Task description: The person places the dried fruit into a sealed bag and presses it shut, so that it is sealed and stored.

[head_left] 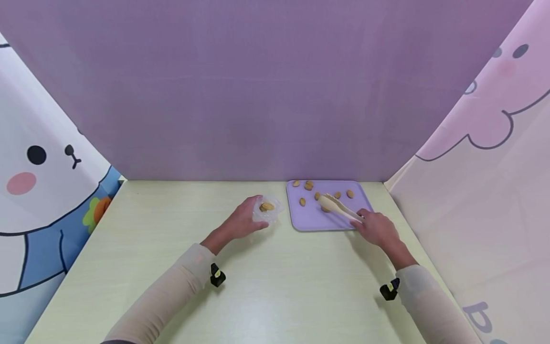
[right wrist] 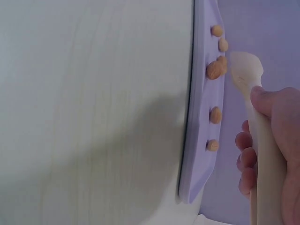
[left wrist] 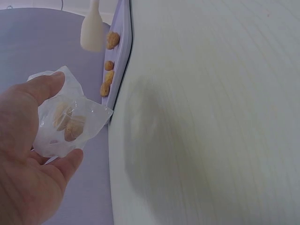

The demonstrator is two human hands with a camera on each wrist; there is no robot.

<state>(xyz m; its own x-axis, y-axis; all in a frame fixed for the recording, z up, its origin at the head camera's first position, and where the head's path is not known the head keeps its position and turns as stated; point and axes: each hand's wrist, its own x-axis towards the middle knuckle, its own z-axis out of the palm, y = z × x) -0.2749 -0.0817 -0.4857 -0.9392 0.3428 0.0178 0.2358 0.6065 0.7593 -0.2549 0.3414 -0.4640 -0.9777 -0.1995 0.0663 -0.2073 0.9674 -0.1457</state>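
Note:
My left hand (head_left: 242, 220) holds a small clear plastic bag (head_left: 276, 209) between thumb and fingers, left of the tray and above the table. Inside the bag lie a few tan oval nuts (head_left: 267, 206). A pair of cream tongs (head_left: 339, 208) is gripped by my right hand (head_left: 378, 228), its tips pointing left over the purple tray (head_left: 311, 222). Several similar nuts (head_left: 350, 194) are spread on that tray, one of them partly hidden beneath the tongs. Whether the tips touch that nut, I cannot tell. In the right wrist view the tongs (right wrist: 265, 154) hide part of the fingers.
The pale wood-grain table (head_left: 275, 286) extends in front of the tray. A plain purple wall panel (head_left: 258, 95) rises at its back edge. Printed cartoon cloths (head_left: 51, 200) stand along the left and right sides. A small black device hangs at each wrist.

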